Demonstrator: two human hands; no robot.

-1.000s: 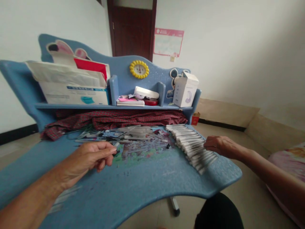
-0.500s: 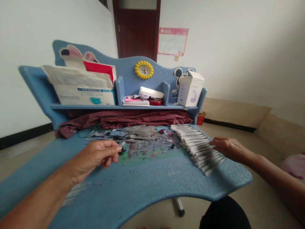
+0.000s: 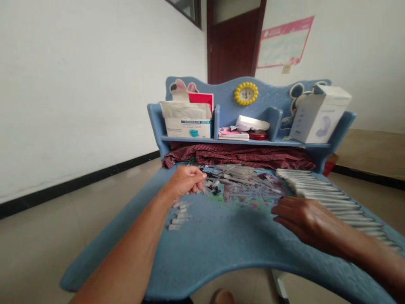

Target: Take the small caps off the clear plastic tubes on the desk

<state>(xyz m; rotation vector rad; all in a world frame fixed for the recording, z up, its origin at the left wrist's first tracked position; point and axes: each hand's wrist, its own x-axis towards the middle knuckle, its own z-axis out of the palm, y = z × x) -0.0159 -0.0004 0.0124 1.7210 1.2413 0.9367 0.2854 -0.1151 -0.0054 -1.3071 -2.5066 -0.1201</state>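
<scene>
My left hand (image 3: pixel 185 179) reaches over the blue desk (image 3: pixel 221 245) with its fingers curled, at the left edge of a loose pile of thin pen parts (image 3: pixel 236 177); whatever it pinches is too small to name. My right hand (image 3: pixel 300 217) lies low on the desk with fingers stretched leftward, beside a long neat row of white tubes (image 3: pixel 329 198) on its right. A few short white caps (image 3: pixel 177 215) lie under my left forearm.
A red checked cloth (image 3: pixel 240 154) lies bunched under the desk's shelf (image 3: pixel 240 141). On the shelf stand a box of papers (image 3: pixel 186 120), small books, a red tin and a white carton (image 3: pixel 319 114). A yellow clock (image 3: pixel 246 93) sits above. Beige floor spreads to the left.
The view has swung left and nearer the desk. My left hand has moved forward to the pile. My right hand has come off the row of tubes toward the desk's middle.
</scene>
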